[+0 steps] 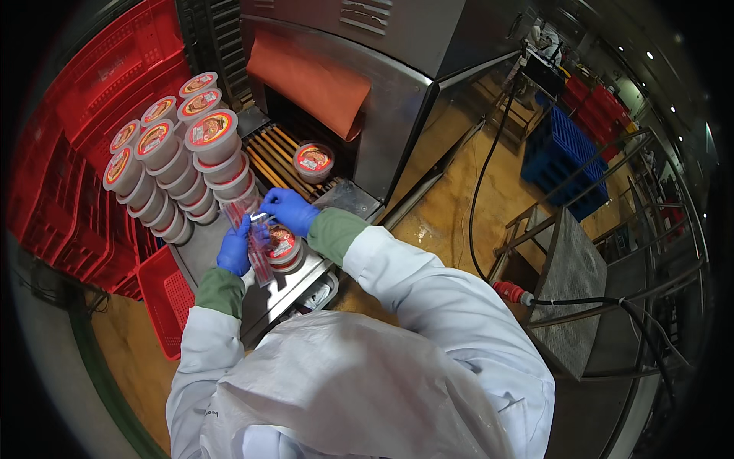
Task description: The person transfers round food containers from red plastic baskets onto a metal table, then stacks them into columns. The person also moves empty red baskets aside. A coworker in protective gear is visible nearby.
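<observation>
My left hand (234, 252), in a blue glove, holds a clear plastic bag with red print (261, 263) above a steel table (250, 312). My right hand (282, 207), gloved the same way, pinches the upper part of that bag with its fingers. Partly behind the bag, a short stack of lidded plastic tubs (287, 246) stands near the table's edge. Tall stacks of similar tubs (212, 131) with red and yellow labels rise at the table's far left. One more tub (313, 160) sits on the rollers of a conveyor, at the opening of a steel machine.
An orange flap (309, 77) hangs over the machine's opening. Red crates (63, 195) are piled at the left, with a red basket (166, 298) beside the table. A black cable (481, 172) with a red plug runs past metal railings at the right. Blue pallets (565, 155) and people stand farther off.
</observation>
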Tool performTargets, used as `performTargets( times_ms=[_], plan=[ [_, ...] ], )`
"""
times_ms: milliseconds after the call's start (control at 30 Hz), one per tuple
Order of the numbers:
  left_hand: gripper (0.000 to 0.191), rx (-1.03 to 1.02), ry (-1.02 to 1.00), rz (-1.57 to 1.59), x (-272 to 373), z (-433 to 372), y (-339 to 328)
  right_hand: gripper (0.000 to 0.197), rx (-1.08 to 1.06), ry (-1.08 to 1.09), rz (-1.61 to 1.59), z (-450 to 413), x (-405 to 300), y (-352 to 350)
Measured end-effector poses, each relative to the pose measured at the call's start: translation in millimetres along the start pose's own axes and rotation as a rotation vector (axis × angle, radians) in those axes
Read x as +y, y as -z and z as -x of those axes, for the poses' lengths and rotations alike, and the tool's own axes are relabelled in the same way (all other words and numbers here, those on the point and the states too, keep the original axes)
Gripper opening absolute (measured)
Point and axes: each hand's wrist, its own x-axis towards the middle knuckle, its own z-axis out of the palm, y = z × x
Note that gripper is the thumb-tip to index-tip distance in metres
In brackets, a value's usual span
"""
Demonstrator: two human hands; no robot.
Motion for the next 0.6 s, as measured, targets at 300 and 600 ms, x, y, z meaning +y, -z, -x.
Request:
performTargets(
  times_ms=[300,600],
  plan=[
    [0.044,-0.093,-0.015,-0.335,-48,15,48,0.037,0.051,-0.06,0.239,70,58,44],
    [0.043,0.024,0.036,-0.845,-26,-70,51,0.04,0.024,0.065,0.992,-31,48,48]
  ],
)
